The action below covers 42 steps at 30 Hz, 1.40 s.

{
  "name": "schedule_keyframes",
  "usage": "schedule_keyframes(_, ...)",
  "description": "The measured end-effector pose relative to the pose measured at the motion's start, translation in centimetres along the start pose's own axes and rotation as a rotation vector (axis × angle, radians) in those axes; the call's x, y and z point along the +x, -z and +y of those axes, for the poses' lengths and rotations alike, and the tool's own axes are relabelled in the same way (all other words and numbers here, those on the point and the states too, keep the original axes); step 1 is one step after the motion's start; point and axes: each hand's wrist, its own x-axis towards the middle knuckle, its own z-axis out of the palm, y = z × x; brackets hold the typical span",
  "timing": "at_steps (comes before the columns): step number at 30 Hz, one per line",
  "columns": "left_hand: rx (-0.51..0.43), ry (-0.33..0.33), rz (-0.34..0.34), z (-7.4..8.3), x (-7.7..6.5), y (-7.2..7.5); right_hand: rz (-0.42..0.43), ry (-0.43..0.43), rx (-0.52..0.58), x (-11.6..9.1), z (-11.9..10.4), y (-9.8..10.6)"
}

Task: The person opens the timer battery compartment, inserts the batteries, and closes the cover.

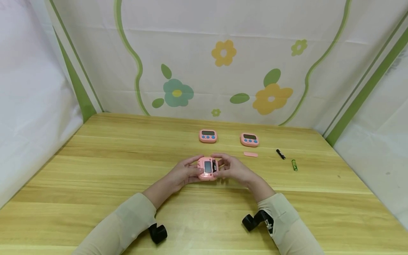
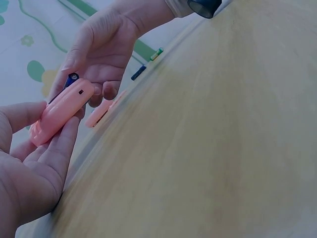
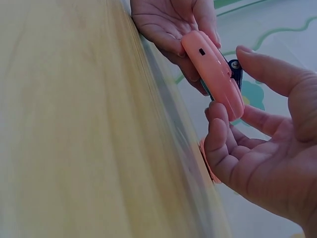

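My left hand (image 1: 186, 172) grips a pink digital timer (image 2: 59, 114) by its left side, thumb on top and fingers beneath. The timer's back faces up, with a grey rectangle in its middle and an uncovered battery slot on the right. In that slot sits a black battery (image 1: 214, 165), one end sticking up above the casing in both wrist views. My right hand (image 1: 234, 170) has its thumb and index finger at the battery's two ends. Its other fingers (image 3: 218, 129) curl under the timer's edge. Whether the battery is fully seated cannot be told.
Two more pink timers (image 1: 208, 136) (image 1: 249, 140) lie screen up farther back. A pink battery cover (image 1: 250, 154) lies before the right one. To the right are a loose black battery (image 1: 281, 154) and a green battery (image 1: 294, 165) on the wooden table (image 1: 95, 170).
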Motion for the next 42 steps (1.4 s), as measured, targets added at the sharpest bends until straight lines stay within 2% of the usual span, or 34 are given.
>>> schedule_keyframes(8, 0.000, -0.005, -0.018, 0.05, -0.14, 0.01, -0.040, -0.022, 0.067, -0.14, -0.07, 0.02)
schedule_keyframes(17, -0.002, -0.003, -0.021, 0.05, -0.13, 0.04, -0.022, -0.025, 0.065, -0.18, -0.04, -0.13)
schedule_keyframes(23, -0.003, -0.008, -0.021, 0.02, -0.14, 0.00, -0.006, -0.025, 0.120, 0.02, 0.16, -0.31)
schedule_keyframes(31, 0.008, -0.019, -0.062, -0.05, -0.20, 0.03, 0.010, -0.039, 0.177, 0.16, 0.34, -0.43)
schedule_keyframes(42, -0.010, -0.002, -0.017, 0.01, -0.02, -0.06, 0.028, -0.076, 0.144, 0.05, 0.01, -0.24)
